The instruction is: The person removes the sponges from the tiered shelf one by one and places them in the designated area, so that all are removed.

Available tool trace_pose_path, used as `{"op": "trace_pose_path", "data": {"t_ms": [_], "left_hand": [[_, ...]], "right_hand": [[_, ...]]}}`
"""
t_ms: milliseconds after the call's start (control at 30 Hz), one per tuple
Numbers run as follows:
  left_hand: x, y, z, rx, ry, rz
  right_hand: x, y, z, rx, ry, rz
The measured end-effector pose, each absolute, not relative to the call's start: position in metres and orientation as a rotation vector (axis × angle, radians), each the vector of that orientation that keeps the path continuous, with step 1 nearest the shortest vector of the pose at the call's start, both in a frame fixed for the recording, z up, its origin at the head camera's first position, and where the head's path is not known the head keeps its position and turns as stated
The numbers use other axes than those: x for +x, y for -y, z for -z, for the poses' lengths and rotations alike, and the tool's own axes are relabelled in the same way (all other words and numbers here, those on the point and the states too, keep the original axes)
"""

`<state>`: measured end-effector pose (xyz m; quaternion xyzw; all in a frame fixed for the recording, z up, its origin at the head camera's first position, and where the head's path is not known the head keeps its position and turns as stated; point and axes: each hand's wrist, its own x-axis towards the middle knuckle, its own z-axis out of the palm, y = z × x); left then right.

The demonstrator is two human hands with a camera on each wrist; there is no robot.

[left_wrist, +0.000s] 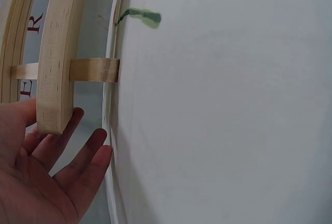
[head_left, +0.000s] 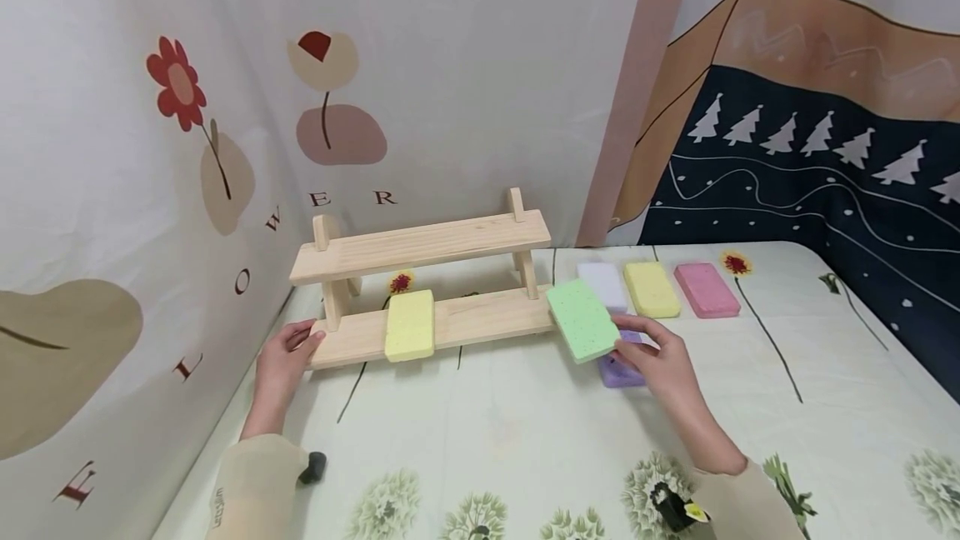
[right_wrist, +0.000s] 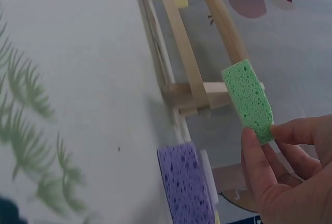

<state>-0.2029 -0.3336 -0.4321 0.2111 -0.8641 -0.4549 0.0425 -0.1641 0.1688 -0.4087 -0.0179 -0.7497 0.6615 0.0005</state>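
Observation:
My right hand (head_left: 662, 359) pinches a green sponge (head_left: 582, 321) by its lower right edge, thumb on one side and fingers on the other. In the head view the sponge overlaps the right end of a two-tier wooden shelf (head_left: 420, 246). A yellow sponge (head_left: 410, 325) lies across the lower plank, left of its middle. My left hand (head_left: 282, 365) grips that plank's left end (left_wrist: 54, 105) between thumb and index finger, the other fingers spread below it in the left wrist view. A purple sponge (right_wrist: 187, 185) lies on the table, partly hidden behind the green one in the head view.
Right of the shelf, a white sponge (head_left: 602, 286), another yellow sponge (head_left: 652, 290) and a pink sponge (head_left: 707, 290) lie in a row on the flower-print tablecloth (head_left: 525, 432). A printed curtain (head_left: 465, 65) hangs close behind the shelf.

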Motion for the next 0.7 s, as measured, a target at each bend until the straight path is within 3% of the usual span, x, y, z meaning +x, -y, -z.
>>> {"op": "trace_pose_path", "data": {"t_ms": [700], "left_hand": [[-0.203, 0.334, 0.434, 0.635, 2.626, 1.418]], "right_hand": [[-0.153, -0.224, 0.419, -0.168, 2.280, -2.048]]}}
